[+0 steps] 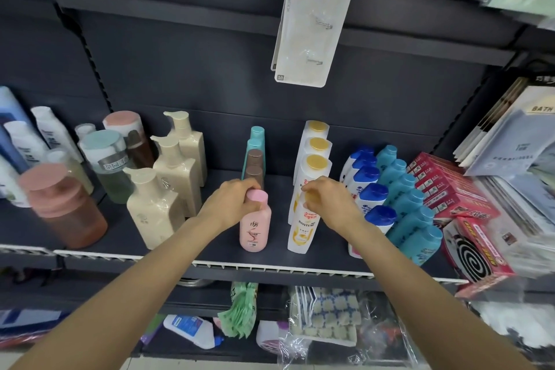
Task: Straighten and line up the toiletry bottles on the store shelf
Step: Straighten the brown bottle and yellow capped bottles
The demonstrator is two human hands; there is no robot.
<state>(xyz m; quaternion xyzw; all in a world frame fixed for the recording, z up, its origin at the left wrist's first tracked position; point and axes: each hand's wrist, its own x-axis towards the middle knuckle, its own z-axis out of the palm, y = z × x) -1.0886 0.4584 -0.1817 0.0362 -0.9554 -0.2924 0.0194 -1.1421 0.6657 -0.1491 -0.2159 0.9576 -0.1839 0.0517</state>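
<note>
Upright near the shelf lip, pink bottle gripped by left hand.

Both forearms are bare from wrist to elbow, with no sleeve reaching them. The left hand and right hand are bare, without gloves.

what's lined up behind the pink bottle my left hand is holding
Behind the pink plastic bottle, gripped at its cap by the left hand, stand two brown-capped bottles, then two teal-capped ones. Their bodies and labels are mostly hidden.
</note>
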